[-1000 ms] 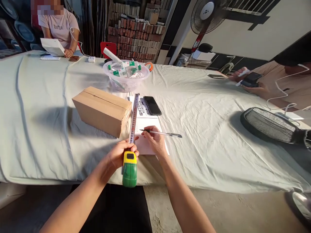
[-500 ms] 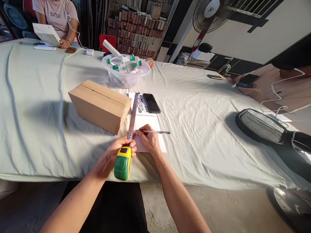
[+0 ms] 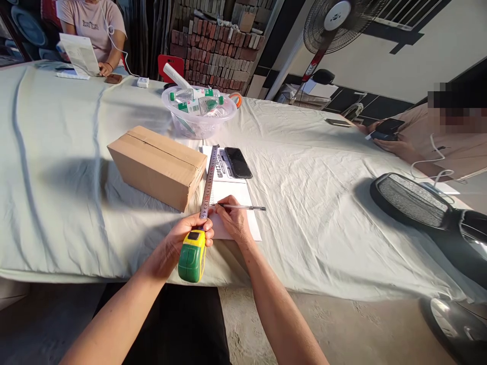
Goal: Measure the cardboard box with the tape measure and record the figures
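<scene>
My left hand (image 3: 178, 244) grips a green and yellow tape measure (image 3: 192, 255) at the table's near edge. Its blade (image 3: 209, 180) runs away from me along the right end of a brown cardboard box (image 3: 157, 166). My right hand (image 3: 233, 220) is closed on a pen (image 3: 239, 207) and rests on a white sheet of paper (image 3: 236, 200), with the pen tip close to the blade. A black phone (image 3: 238, 162) lies on the far part of the paper.
A clear bowl (image 3: 199, 123) with water bottles stands behind the box. The table wears a pale cloth (image 3: 312, 203). A person sits at the far left with papers; another at the right holds a phone (image 3: 387, 126). A fan (image 3: 335, 20) stands behind; a dark chair (image 3: 413, 203) is right.
My hands, the tape measure and the pen have drawn slightly closer to the box over the second; since half a second ago they barely moved. The view shifted a little.
</scene>
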Motion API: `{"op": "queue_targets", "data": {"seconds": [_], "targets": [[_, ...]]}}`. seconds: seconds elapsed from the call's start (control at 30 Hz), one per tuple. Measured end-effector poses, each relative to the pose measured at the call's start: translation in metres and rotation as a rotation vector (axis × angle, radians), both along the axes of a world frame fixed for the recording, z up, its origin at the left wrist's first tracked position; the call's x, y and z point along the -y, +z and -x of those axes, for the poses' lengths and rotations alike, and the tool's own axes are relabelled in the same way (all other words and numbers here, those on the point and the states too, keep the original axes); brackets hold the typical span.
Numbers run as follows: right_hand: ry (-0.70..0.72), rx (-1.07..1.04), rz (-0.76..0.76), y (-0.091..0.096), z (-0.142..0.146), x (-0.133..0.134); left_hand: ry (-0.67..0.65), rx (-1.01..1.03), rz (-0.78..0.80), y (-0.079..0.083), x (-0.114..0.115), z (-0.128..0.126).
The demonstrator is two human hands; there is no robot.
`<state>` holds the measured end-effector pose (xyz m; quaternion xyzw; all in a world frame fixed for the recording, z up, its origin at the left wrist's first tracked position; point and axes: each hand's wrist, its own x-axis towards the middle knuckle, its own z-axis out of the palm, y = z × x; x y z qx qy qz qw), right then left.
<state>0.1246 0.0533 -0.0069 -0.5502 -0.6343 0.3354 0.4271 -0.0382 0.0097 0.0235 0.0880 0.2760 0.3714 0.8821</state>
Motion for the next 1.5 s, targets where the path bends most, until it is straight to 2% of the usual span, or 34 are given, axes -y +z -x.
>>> {"op": "queue_targets", "data": {"seconds": [1.5], "targets": [[-0.061,0.020,-0.015,-0.0004,-0.0005,0.0012,0.013,-0.012,-0.047,0.0025,0.0028,-0.0025]]}}
